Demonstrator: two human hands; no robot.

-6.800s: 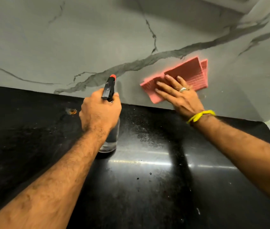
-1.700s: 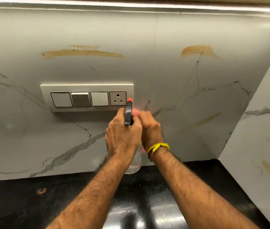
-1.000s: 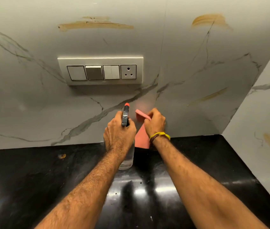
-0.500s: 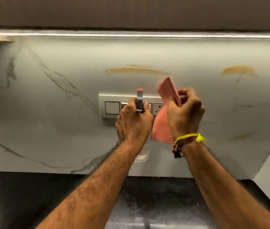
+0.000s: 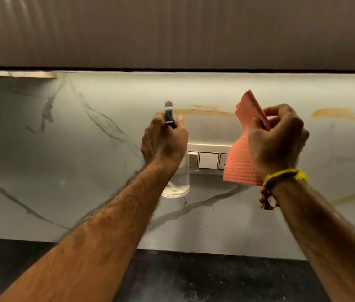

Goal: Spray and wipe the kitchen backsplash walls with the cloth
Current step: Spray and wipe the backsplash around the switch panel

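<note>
Head view: both arms raised toward the backsplash (image 5: 67,162), a pale marbled wall under a dark cabinet (image 5: 172,31). Left hand (image 5: 164,139) curled round the neck of a clear spray bottle (image 5: 177,179), red nozzle tip up and facing the wall; whether a finger sits on the trigger cannot be told. Right hand (image 5: 277,138) pinches a pink cloth (image 5: 240,158) between thumb and fingers, held off the wall, its lower part hanging loose in front of the switch plate (image 5: 208,159). Two brownish smears show on the wall: one (image 5: 204,111) just past the nozzle, another (image 5: 335,113) further right. Black counter (image 5: 194,277) below. Risks, as judged: the nozzle stands close above the switch plate, and one panel looks like a socket, so spray or runoff could reach it; aiming high at the smear and catching drips quickly would limit that. Cloth is bunched, held by a pinch only, so it could slip or wipe with a narrow edge unless flattened under the palm. Smears sit high, near the cabinet underside; reaching up with a loose cloth may leave streaks. Bottle looks nearly empty, so it may sputter.
</note>
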